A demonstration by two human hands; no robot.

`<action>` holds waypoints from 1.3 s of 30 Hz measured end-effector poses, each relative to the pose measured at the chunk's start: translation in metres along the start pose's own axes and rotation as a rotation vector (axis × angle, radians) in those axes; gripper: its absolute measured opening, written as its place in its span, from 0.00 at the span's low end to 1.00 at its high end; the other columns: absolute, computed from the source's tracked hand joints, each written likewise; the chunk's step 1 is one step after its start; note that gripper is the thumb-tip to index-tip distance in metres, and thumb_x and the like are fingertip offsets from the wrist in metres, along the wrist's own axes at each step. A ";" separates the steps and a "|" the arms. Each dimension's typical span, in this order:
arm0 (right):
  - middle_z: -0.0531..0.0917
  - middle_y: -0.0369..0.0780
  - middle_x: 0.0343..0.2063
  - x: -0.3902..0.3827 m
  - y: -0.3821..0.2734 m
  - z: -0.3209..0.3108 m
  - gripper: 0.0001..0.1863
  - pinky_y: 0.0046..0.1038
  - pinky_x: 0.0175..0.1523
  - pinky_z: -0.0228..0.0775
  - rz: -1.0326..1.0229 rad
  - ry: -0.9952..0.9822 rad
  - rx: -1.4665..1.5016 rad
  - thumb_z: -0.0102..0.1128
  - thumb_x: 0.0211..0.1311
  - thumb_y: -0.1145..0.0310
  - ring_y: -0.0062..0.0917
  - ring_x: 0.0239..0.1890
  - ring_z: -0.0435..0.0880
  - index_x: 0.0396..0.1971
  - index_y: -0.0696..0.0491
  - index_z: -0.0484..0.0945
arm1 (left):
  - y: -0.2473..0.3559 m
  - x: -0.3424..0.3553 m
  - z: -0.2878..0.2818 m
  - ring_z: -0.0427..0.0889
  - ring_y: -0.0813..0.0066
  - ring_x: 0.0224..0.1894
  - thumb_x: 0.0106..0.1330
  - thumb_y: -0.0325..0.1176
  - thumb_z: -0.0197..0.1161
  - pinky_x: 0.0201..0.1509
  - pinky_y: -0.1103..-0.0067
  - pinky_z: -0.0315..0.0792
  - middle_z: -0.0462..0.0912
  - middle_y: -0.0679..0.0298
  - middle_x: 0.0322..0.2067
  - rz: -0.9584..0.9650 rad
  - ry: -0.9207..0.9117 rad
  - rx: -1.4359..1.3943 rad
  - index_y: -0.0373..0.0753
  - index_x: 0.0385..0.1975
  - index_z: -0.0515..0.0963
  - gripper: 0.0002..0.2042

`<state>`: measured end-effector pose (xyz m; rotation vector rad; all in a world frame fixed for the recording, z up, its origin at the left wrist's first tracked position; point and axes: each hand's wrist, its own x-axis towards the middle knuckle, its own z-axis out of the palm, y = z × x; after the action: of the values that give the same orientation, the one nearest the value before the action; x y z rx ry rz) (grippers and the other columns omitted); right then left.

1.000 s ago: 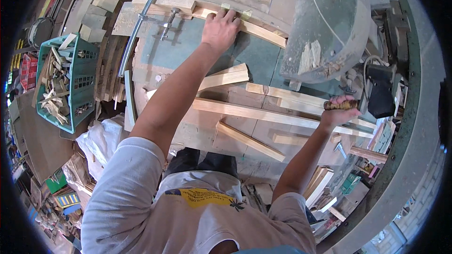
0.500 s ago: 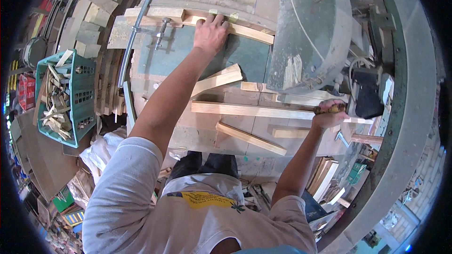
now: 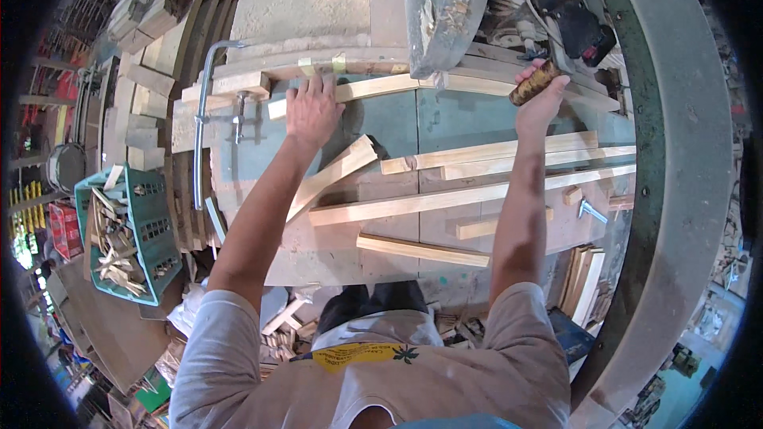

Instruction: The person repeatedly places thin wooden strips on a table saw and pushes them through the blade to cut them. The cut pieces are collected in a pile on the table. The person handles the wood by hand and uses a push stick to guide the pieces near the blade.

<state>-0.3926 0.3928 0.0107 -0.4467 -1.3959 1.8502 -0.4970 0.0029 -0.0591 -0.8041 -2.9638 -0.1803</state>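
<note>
My left hand (image 3: 311, 114) lies over a pale wooden strip (image 3: 373, 89) along the fence, its fingers curled across the wood. The strip's left end shows beside my hand. Another strip (image 3: 485, 84) continues to the right, beyond a seam under the saw. My right hand (image 3: 543, 103) grips a worn brown handle (image 3: 531, 83) beside the saw's motor. A dusty grey saw guard (image 3: 451, 12) stands over the fence; the blade itself is hidden. Left of my left hand, a metal bar clamp (image 3: 205, 115) holds a wooden block (image 3: 238, 86) at the fence.
Several loose strips, including a long one (image 3: 413, 205) and a short one (image 3: 421, 250), lie on the worktable (image 3: 342, 266). A thick green metal beam (image 3: 656, 206) rises at right. A teal crate (image 3: 159, 230) of offcuts and stacked lumber (image 3: 151, 79) stand at left.
The saw and my right hand on its handle have moved away from me, past the strip. My left hand stays on the wood, shifted slightly left along it. The view has shifted too.
</note>
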 end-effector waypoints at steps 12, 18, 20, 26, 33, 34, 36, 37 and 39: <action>0.85 0.49 0.57 0.005 0.043 -0.064 0.25 0.52 0.65 0.70 -0.155 -0.629 -1.790 0.69 0.68 0.65 0.47 0.61 0.82 0.64 0.47 0.76 | -0.003 -0.102 -0.060 0.79 0.52 0.59 0.58 0.52 0.77 0.63 0.52 0.72 0.76 0.53 0.55 -0.001 -0.442 -0.045 0.41 0.76 0.64 0.47; 0.84 0.49 0.55 0.013 0.023 -0.083 0.25 0.47 0.68 0.69 -0.213 -0.791 -1.720 0.69 0.67 0.67 0.49 0.61 0.80 0.63 0.49 0.76 | -0.021 -0.120 -0.008 0.78 0.51 0.57 0.58 0.45 0.78 0.59 0.54 0.76 0.76 0.53 0.54 0.050 -0.420 -0.013 0.40 0.61 0.72 0.34; 0.83 0.48 0.55 -0.010 -0.004 -0.087 0.25 0.46 0.68 0.69 -0.255 -0.677 -1.636 0.69 0.68 0.67 0.50 0.61 0.80 0.64 0.49 0.76 | -0.030 -0.123 -0.026 0.78 0.49 0.57 0.58 0.43 0.78 0.62 0.58 0.76 0.76 0.51 0.52 0.135 -0.365 -0.025 0.37 0.57 0.74 0.30; 0.82 0.50 0.54 -0.136 -0.092 -0.155 0.25 0.47 0.68 0.70 -0.121 -0.350 -1.443 0.66 0.68 0.70 0.51 0.61 0.79 0.65 0.51 0.78 | -0.002 -0.146 -0.121 0.77 0.46 0.55 0.52 0.29 0.77 0.62 0.58 0.75 0.77 0.49 0.47 0.103 -0.386 -0.340 0.34 0.56 0.74 0.30; 0.82 0.48 0.56 -0.295 -0.076 -0.144 0.22 0.46 0.69 0.67 -0.071 -0.489 -1.436 0.65 0.61 0.77 0.48 0.62 0.78 0.56 0.54 0.82 | 0.071 -0.161 -0.151 0.76 0.45 0.53 0.50 0.32 0.74 0.61 0.59 0.74 0.76 0.47 0.48 0.340 -0.441 -0.514 0.32 0.57 0.74 0.31; 0.82 0.48 0.57 -0.302 -0.078 -0.123 0.21 0.47 0.70 0.66 -0.036 -0.560 -1.436 0.65 0.61 0.76 0.47 0.63 0.77 0.56 0.54 0.82 | 0.081 -0.164 -0.142 0.76 0.45 0.53 0.50 0.33 0.74 0.61 0.59 0.74 0.76 0.47 0.49 0.375 -0.434 -0.522 0.31 0.57 0.74 0.32; 0.82 0.48 0.57 -0.307 -0.083 -0.111 0.20 0.46 0.70 0.67 -0.060 -0.584 -1.436 0.64 0.61 0.76 0.46 0.64 0.77 0.55 0.53 0.83 | 0.105 -0.167 -0.122 0.77 0.45 0.56 0.51 0.38 0.74 0.61 0.59 0.74 0.76 0.47 0.52 0.424 -0.447 -0.519 0.31 0.60 0.73 0.35; 0.82 0.48 0.57 -0.310 -0.080 -0.115 0.20 0.45 0.70 0.68 -0.114 -0.530 -1.439 0.64 0.62 0.76 0.46 0.63 0.77 0.56 0.53 0.83 | 0.122 -0.167 -0.112 0.77 0.46 0.57 0.52 0.38 0.74 0.62 0.59 0.74 0.77 0.48 0.53 0.446 -0.459 -0.476 0.32 0.62 0.73 0.36; 0.81 0.47 0.58 -0.314 -0.067 -0.130 0.21 0.45 0.70 0.68 -0.067 -0.388 -1.403 0.63 0.64 0.75 0.45 0.65 0.77 0.57 0.53 0.82 | 0.156 -0.169 -0.098 0.77 0.47 0.58 0.53 0.40 0.75 0.63 0.59 0.74 0.77 0.49 0.54 0.464 -0.485 -0.360 0.33 0.65 0.72 0.37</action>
<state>-0.0779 0.2525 -0.0224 -0.6791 -2.7999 0.6203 -0.2695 0.0395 0.0376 -1.7802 -3.0837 -0.5715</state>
